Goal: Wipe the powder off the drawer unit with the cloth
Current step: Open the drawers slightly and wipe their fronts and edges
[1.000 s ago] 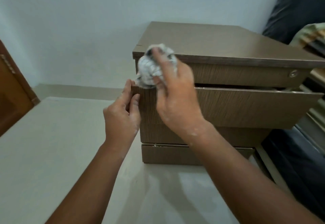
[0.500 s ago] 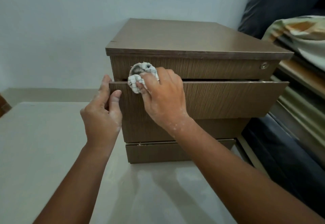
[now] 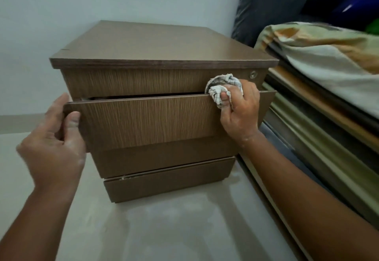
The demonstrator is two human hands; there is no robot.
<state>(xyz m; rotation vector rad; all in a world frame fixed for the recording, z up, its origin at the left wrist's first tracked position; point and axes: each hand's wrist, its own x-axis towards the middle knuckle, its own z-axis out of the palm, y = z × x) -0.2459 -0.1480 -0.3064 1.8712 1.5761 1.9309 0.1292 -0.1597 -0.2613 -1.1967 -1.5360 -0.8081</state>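
Brown wood-grain drawer unit [image 3: 164, 41]: head view; stands on a pale floor [image 3: 164, 230], with bedding [image 3: 320, 45] just beside its lock side.
Middle drawer [image 3: 147, 117]: pulled partly out of the unit's front.
Cloth [image 3: 222, 88]: checked and balled, pressed on the drawer's top edge at the unit's front, just below the lock [image 3: 252, 74].
Right hand [image 3: 240, 109]: fingers curled round the cloth, gripping it.
Left hand [image 3: 55, 137]: thumb and fingers pinch the drawer's far end, bracing it.
Step in hand: judged to be wiping along the drawer's top edge.
Next move: likely calls for firm contact and a steadied drawer. Pale specks at the seam above the lowest drawer [image 3: 168, 180] appear unwiped.
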